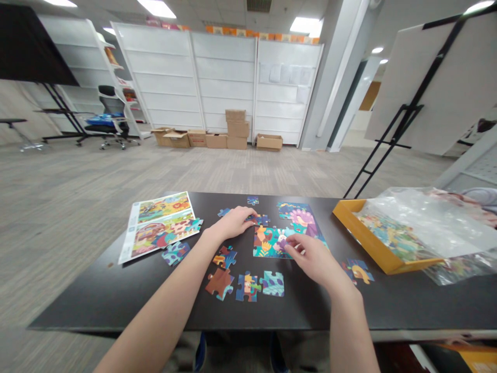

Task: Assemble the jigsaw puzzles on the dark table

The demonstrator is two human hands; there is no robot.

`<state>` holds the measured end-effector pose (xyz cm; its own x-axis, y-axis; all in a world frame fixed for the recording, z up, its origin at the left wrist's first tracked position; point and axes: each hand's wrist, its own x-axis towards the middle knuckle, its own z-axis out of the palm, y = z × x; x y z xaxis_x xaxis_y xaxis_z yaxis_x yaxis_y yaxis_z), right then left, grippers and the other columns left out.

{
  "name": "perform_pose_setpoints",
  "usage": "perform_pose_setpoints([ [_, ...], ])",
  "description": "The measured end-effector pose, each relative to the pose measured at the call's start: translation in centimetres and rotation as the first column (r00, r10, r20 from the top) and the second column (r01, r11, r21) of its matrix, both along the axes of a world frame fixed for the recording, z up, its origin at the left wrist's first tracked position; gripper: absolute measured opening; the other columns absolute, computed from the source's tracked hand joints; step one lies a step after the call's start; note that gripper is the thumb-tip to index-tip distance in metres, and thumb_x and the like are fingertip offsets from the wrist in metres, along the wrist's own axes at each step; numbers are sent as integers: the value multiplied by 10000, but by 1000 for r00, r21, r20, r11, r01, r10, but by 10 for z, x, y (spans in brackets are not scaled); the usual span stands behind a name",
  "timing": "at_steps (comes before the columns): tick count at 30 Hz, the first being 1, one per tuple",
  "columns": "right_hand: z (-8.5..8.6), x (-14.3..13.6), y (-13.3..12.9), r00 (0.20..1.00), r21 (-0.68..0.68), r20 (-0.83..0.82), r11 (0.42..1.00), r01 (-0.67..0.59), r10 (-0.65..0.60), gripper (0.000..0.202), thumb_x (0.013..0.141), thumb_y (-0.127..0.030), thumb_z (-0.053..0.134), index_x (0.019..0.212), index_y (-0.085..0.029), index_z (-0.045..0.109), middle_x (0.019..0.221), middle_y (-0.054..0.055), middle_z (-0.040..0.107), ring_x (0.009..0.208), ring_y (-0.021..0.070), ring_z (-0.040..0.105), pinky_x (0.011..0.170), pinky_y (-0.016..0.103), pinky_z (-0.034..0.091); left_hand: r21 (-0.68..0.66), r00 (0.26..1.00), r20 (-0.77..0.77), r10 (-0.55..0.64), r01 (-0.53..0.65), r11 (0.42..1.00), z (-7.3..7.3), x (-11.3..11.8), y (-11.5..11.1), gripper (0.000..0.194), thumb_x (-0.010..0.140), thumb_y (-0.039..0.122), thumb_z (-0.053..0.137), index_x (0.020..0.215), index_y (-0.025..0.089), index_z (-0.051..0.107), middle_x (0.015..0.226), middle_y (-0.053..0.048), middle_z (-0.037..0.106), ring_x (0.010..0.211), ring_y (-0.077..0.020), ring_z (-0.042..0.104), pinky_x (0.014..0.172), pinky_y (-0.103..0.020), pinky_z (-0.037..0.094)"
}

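Note:
My left hand (236, 220) reaches over the table with its thumb and fingertips around a dark blue puzzle piece (262, 219), partly hidden by the fingers. My right hand (310, 255) rests at the lower edge of the joined part of a jigsaw puzzle (272, 249), beside a white rabbit picture; its thumb and index finger are slightly apart, and nothing shows between them. Close to my forearms lie loose pieces: a brown one (220, 283), a blue one with a yellow figure (248, 286), a teal spotted one (273, 283) and a blue-orange group (225, 257).
A printed picture sheet (133, 240) lies at left, with a spotted piece (176, 253) by it. At right, a yellow box (382, 254) holds puzzle pieces under clear plastic (430, 223). A piece with a yellow arch (359, 271) lies before it. Another piece (253, 200) sits near the far edge.

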<state>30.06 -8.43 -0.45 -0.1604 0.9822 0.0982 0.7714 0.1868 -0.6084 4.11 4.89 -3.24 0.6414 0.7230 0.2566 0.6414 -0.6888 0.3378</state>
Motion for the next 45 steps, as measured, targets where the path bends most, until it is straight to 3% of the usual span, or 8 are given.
perform_pose_setpoints([
  [20,4,-4,-2,1000,-15,-6,1000,-24,24,218,939,-359,538,930,-213,700,856,49,735,737,197,662,686,312,486,27,1000,-12,-19,19,999,-4,8,-1,171,944,244,556,1091,229,643,1114,-60,711,1078,-248,629,951,-391,501],
  [33,3,-3,-2,999,-11,-5,999,-35,35,202,939,-337,541,931,-212,700,860,46,738,735,189,664,676,301,475,-11,996,28,-84,85,996,5,7,-3,158,932,217,591,1038,205,707,1150,-75,728,1111,-227,644,1021,-376,479],
  [45,3,-3,-2,999,-11,-13,999,-31,31,197,930,-341,550,921,-214,701,849,48,740,733,195,666,672,304,481,-5,992,50,-114,114,993,1,6,0,166,927,231,594,1037,210,716,1153,-69,744,1121,-226,658,1040,-380,472],
])
